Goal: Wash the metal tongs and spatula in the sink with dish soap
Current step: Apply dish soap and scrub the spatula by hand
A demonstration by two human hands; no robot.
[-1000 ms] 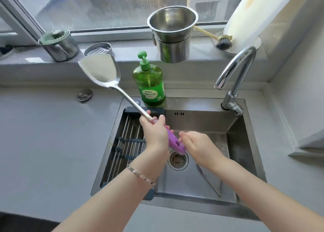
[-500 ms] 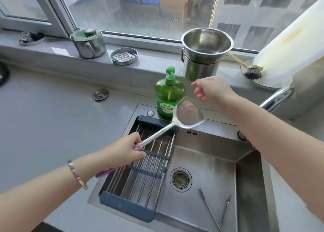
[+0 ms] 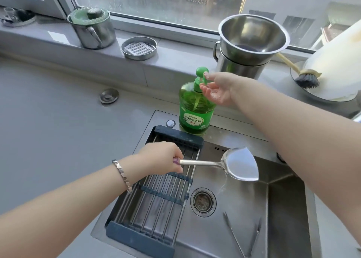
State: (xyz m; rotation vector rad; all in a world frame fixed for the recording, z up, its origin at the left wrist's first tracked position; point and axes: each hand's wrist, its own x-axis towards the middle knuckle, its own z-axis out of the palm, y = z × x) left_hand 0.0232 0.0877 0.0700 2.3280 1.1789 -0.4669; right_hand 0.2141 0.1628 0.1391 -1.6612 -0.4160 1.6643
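**Spatula** (image 3: 240, 166): steel, with a purple grip end. Held roughly level over the sink (image 3: 283, 209), blade above the basin to the right of the rack. A thin trickle of water runs off the blade's lower edge.

**Left hand** (image 3: 162, 158): clenched round the spatula's handle end, above the drying rack (image 3: 156, 199). A metal bracelet (image 3: 122, 174) is on the wrist.

**Right hand** (image 3: 216, 88): released, grasping nothing. Palm turned up and cupped beside the pump spout, thumb touching the pump head of the dish soap bottle (image 3: 195, 109).

**Dish soap bottle**: green, upright on the sink's rear ledge, just behind the rack.

**Tongs** (image 3: 234, 234): steel, lying on the basin floor at lower right with arms spread, untouched by either hand and near the drain strainer (image 3: 203, 202).

**Drying rack**: steel rods with dark blue ends, spanning the left part of the sink.

**Worktop** (image 3: 58, 121): grey. It carries a round metal plug (image 3: 109, 95) left of the bottle.

**Windowsill**:
- a steel mug with a green lid (image 3: 91, 29)
- a shallow round steel dish (image 3: 139, 47) holding a perforated insert
- a steel bowl (image 3: 252, 35) seated on a steel pot
- a dish brush (image 3: 306, 79) resting against a white plate (image 3: 332, 72)
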